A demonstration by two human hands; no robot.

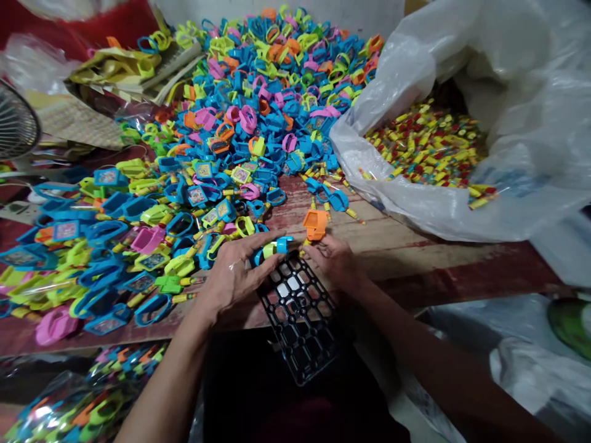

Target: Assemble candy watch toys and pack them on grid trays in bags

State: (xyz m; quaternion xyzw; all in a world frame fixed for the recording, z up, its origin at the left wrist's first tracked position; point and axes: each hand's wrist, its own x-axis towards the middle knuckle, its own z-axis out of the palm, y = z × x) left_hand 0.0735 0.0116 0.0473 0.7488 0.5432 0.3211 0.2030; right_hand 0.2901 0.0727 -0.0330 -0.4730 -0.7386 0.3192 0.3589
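My left hand (237,271) is closed around blue and lime-green plastic toy watches (276,247), their undersides hidden by my fingers. My right hand (336,261) pinches an orange toy watch (316,224) near its lower end. A bit of a small yellow candy tube (305,247) shows at those fingertips. Between my forearms a black plastic grid (307,332) slants from the table edge down over my lap, its far end just below both hands. Past the orange watch, blue toy watches (338,200) lie on the wood among loose yellow tubes.
A large heap of toy watches (249,117) covers the back and left of the table (392,246). At the right, a translucent plastic bag (443,209) gapes over many yellow-and-red tubes (429,147). A fan (17,123) stands far left; bagged watches (83,406) sit below the table's edge.
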